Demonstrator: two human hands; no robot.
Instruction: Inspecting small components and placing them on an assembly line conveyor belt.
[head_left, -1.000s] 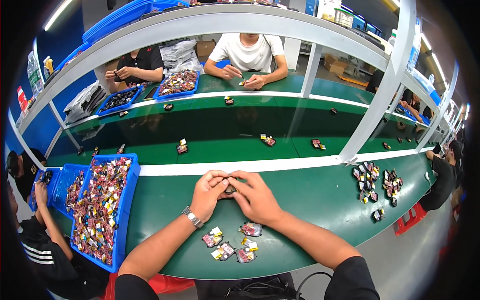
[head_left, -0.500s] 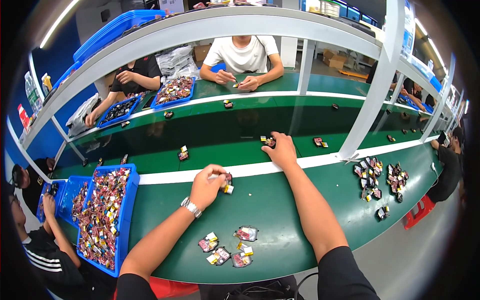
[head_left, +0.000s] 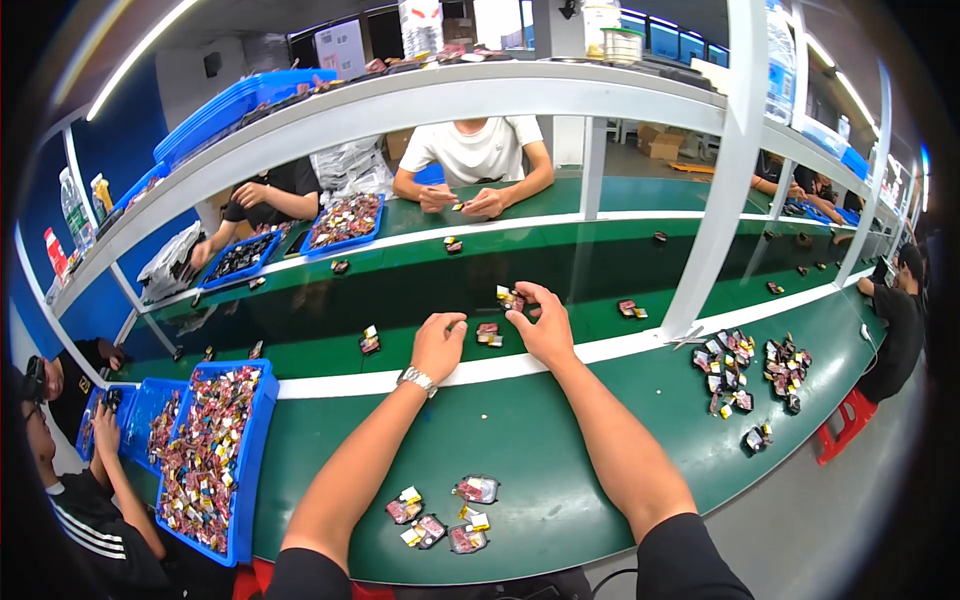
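Observation:
Over the near edge of the dark belt [head_left: 420, 320], my left hand [head_left: 436, 352] has its fingers loosely extended and nothing in them. A silver watch is on that wrist. Just right of its fingertips lies a small electronic module [head_left: 489, 335] with a reddish board and white and yellow parts. My right hand [head_left: 543, 328] grips a similar module [head_left: 508, 298] between thumb and index finger, slightly farther away. Several modules in dark frames [head_left: 468, 540] lie on the green bench [head_left: 560, 480] between my forearms.
A blue tray [head_left: 262, 440] heaped with small red, white and yellow parts stands at left. Clusters of modules [head_left: 724, 365] sit at right. A grey metal post [head_left: 712, 200] rises from the white ledge [head_left: 620, 345]. Across the belt, a person in white [head_left: 475, 155] handles a small part.
My left hand has let go of its module, which now lies on the belt. My right hand has shifted left with its module. The view has tilted upward slightly.

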